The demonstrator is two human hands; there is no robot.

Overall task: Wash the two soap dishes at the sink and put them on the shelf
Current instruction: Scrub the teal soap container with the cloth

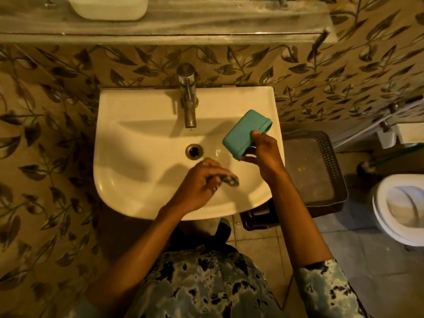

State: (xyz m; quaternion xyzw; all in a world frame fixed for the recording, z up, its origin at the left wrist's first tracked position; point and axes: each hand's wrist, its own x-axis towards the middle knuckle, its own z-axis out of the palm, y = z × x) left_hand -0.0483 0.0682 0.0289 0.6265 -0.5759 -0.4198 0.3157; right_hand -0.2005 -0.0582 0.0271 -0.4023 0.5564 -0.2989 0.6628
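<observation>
My right hand (263,154) grips 1 teal dish (245,134); left hand (202,182) blurred, grip unclear. I'd rinse it under the tap (189,104).

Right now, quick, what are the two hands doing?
Left hand: curled over the sink, gripping a small dark scrubber; blurred, so uncertain.
Right hand: closed on the teal soap dish, held tilted above the basin.

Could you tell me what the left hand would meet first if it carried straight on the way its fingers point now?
The left hand, closed on a blurred dark item, points right and slightly down across the sink. It would probably meet the basin's right inner wall first, below the right hand; depth is unclear.
</observation>
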